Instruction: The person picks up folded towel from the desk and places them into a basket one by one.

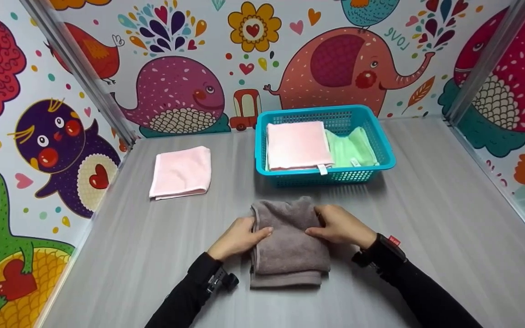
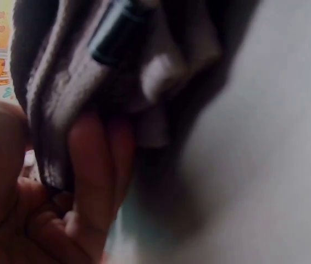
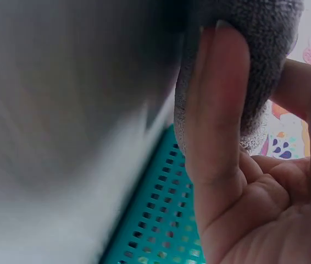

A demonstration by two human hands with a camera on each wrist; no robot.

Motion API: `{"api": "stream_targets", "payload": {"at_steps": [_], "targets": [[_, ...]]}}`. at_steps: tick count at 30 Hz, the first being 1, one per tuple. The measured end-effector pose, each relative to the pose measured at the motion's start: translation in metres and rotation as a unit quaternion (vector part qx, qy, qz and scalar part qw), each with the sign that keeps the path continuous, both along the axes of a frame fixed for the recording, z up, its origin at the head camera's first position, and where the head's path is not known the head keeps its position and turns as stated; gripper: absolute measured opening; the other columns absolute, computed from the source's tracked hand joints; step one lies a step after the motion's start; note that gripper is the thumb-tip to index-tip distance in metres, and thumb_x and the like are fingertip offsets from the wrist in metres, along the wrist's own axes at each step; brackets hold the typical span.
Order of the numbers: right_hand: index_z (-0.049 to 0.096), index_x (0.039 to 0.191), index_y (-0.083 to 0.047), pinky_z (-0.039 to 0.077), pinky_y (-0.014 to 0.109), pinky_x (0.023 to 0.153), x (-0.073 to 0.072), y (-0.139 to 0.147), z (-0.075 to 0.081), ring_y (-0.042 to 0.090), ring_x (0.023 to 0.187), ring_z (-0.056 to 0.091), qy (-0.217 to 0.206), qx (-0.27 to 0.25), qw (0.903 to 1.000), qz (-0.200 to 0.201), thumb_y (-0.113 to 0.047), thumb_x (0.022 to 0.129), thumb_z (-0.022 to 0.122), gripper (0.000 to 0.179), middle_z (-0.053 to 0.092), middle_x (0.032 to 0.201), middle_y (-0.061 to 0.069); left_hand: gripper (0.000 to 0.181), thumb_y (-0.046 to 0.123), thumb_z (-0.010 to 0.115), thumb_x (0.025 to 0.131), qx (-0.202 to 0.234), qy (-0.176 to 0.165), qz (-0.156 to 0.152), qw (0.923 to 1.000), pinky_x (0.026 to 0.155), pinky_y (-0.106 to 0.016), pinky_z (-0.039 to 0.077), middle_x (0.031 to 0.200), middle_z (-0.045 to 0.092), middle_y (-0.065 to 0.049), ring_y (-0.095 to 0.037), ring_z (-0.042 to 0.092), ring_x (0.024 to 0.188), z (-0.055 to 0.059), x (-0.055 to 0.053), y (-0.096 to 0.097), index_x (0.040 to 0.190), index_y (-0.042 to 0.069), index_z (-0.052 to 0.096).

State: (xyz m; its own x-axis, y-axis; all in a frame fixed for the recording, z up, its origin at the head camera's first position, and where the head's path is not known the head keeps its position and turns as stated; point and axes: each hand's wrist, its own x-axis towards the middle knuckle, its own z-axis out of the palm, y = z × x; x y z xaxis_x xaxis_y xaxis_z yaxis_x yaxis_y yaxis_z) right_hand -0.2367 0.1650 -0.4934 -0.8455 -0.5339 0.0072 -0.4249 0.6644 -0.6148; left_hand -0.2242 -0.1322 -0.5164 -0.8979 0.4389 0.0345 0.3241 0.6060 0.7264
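Observation:
A folded grey-brown towel (image 1: 290, 241) is held between both hands in front of the basket. My left hand (image 1: 239, 237) grips its left edge, thumb on top and fingers underneath; the left wrist view shows the cloth layers (image 2: 56, 104) pinched between thumb and fingers. On the opposite edge my right hand (image 1: 340, 225) pinches the towel, its thumb lying on the upper face. In the right wrist view the fingers (image 3: 218, 104) lie along the towel's underside (image 3: 260, 55). Whether the towel's lower end touches the table cannot be told.
A teal plastic basket (image 1: 262, 155) stands at the back against the printed wall, holding a folded pink towel (image 1: 296, 145) and a green towel (image 1: 351, 148). Another folded pink towel (image 1: 182, 173) lies on the grey table (image 1: 153, 255) at the left. Patterned panels border the back and sides.

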Motion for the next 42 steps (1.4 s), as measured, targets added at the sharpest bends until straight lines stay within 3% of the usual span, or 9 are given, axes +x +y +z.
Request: {"api": "stream_targets", "payload": {"at_steps": [12,16,19,24,30,32,36,39,42], "targets": [[0.061,0.093,-0.008,0.043,0.025,0.052,-0.009,0.012,0.045,0.009,0.058,0.052,0.035,-0.051,0.9979,-0.019,-0.025,0.092,0.079,0.025,0.059,0.071,0.0,0.035,0.038,0.067,0.099,0.044,0.037,0.035,0.9977,0.06,-0.028,0.04,0.07,0.046,0.006,-0.01,0.046,0.064,0.049,-0.008,0.008,0.078,0.014,0.054],[0.06,0.093,-0.007,0.043,0.025,0.054,-0.019,0.016,0.065,0.012,0.061,0.051,0.071,-0.072,0.9943,-0.033,-0.023,0.092,0.08,0.025,0.056,0.073,0.002,0.034,0.041,0.071,0.096,0.076,0.06,0.076,0.9924,0.06,-0.028,0.043,0.071,0.052,0.006,-0.01,0.049,0.064,0.067,-0.021,0.014,0.079,0.014,0.059],[0.061,0.097,-0.005,0.042,0.027,0.057,-0.031,0.018,0.079,0.016,0.067,0.05,0.101,-0.086,0.9898,-0.052,-0.023,0.092,0.08,0.026,0.056,0.076,0.005,0.034,0.041,0.075,0.093,0.124,0.09,0.121,0.9808,0.061,-0.03,0.048,0.074,0.061,0.002,-0.012,0.055,0.066,0.074,-0.036,0.022,0.084,0.01,0.068],[0.065,0.113,-0.002,0.045,0.029,0.065,-0.053,0.017,0.094,0.021,0.077,0.053,0.153,-0.116,0.9769,-0.095,-0.022,0.093,0.08,0.032,0.063,0.087,0.011,0.038,0.034,0.075,0.095,0.194,0.121,0.165,0.9594,0.081,-0.038,0.057,0.102,0.07,-0.011,-0.022,0.067,0.09,0.08,-0.063,0.037,0.113,0.001,0.07],[0.064,0.12,-0.002,0.044,0.029,0.066,-0.08,0.01,0.097,0.022,0.079,0.056,0.209,-0.16,0.9547,-0.139,-0.019,0.095,0.076,0.032,0.066,0.09,0.014,0.063,0.034,0.063,0.104,0.245,0.089,0.181,0.9484,0.111,-0.048,0.048,0.145,0.06,-0.02,-0.032,0.061,0.131,0.087,-0.086,0.053,0.156,0.005,0.042],[0.064,0.12,-0.002,0.043,0.031,0.067,-0.089,0.009,0.096,0.023,0.079,0.057,0.221,-0.171,0.9483,-0.15,-0.018,0.096,0.074,0.031,0.066,0.092,0.015,0.064,0.032,0.059,0.106,0.275,0.084,0.171,0.9425,0.117,-0.046,0.042,0.153,0.053,-0.02,-0.031,0.054,0.139,0.089,-0.094,0.06,0.159,0.006,0.035],[0.064,0.123,-0.001,0.044,0.031,0.072,-0.103,0.017,0.091,0.023,0.084,0.061,0.241,-0.199,0.9347,-0.17,-0.013,0.098,0.07,0.029,0.07,0.101,0.017,0.068,0.019,0.055,0.105,0.332,0.055,0.101,0.9363,0.122,-0.045,0.035,0.159,0.039,-0.023,-0.034,0.044,0.145,0.091,-0.107,0.076,0.161,0.0,0.021],[0.064,0.125,-0.001,0.044,0.027,0.073,-0.109,0.032,0.087,0.019,0.084,0.06,0.249,-0.214,0.9232,-0.2,-0.011,0.098,0.068,0.028,0.071,0.105,0.017,0.078,0.012,0.058,0.099,0.306,0.034,0.071,0.9486,0.121,-0.045,0.035,0.159,0.035,-0.026,-0.035,0.042,0.144,0.091,-0.109,0.09,0.161,-0.002,0.014],[0.065,0.124,-0.001,0.04,0.027,0.07,-0.112,0.048,0.086,0.018,0.08,0.057,0.253,-0.211,0.9138,-0.238,-0.012,0.098,0.068,0.028,0.07,0.099,0.018,0.081,0.011,0.065,0.097,0.279,0.049,0.081,0.9557,0.116,-0.046,0.04,0.154,0.041,-0.028,-0.035,0.048,0.138,0.088,-0.111,0.107,0.159,0.003,0.014]]}}
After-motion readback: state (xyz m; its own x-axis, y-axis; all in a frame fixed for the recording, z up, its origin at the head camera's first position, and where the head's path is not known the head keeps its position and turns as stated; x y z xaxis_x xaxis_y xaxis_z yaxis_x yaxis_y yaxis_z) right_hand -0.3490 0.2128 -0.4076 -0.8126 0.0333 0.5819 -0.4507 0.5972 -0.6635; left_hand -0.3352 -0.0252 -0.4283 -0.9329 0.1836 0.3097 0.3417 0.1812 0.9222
